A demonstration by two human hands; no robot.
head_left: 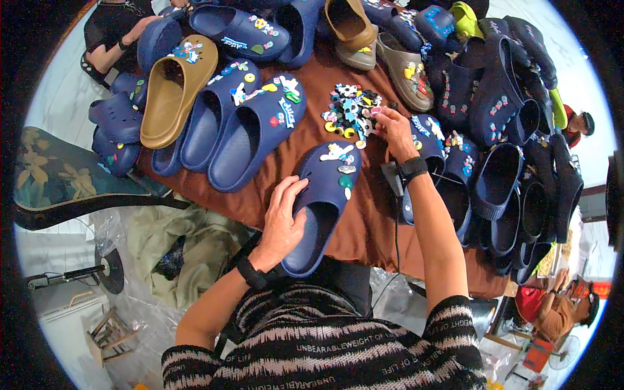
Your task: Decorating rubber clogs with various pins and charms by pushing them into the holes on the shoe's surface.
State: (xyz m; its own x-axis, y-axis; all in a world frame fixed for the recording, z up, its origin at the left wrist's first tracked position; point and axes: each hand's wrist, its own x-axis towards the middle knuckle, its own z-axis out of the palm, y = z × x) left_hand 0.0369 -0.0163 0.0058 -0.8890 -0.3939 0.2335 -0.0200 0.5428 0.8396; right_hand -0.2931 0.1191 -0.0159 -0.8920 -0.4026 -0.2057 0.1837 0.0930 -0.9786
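Two hands work at a brown-covered surface [364, 221]. Left hand [283, 224] rests with fingers grasping the rim of a navy clog [325, 201] at centre; right hand [395, 132], at one o'clock, fingers pinching into the charm pile [351, 110].

Navy clog [323, 205] with charms, toe away, beside colourful charm pile [351, 110]
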